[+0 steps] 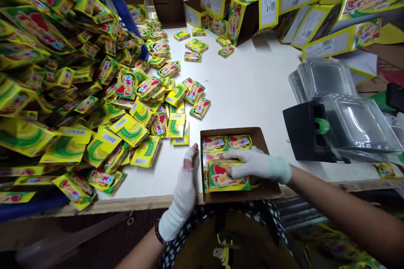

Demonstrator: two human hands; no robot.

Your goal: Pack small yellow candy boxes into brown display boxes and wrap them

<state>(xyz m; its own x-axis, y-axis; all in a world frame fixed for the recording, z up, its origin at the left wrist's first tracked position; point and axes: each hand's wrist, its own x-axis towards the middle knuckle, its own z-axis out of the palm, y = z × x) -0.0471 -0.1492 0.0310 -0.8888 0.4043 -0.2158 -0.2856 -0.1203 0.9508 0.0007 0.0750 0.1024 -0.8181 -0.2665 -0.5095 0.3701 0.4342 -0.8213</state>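
A small brown cardboard box (259,138) sits at the near edge of the white table, partly filled with yellow-green candy packets (214,143). My right hand (252,164), in a white glove, lies fingers pressed on a packet (221,178) at the box's front. My left hand (186,180), also gloved with bare fingertips, rests flat against the box's left wall, holding nothing.
A big heap of loose packets (72,92) covers the left of the table (252,84). Open yellow display cartons (315,12) stand at the back right. A black tape dispenser (307,132) and stacked clear plastic trays (350,122) lie right of the box.
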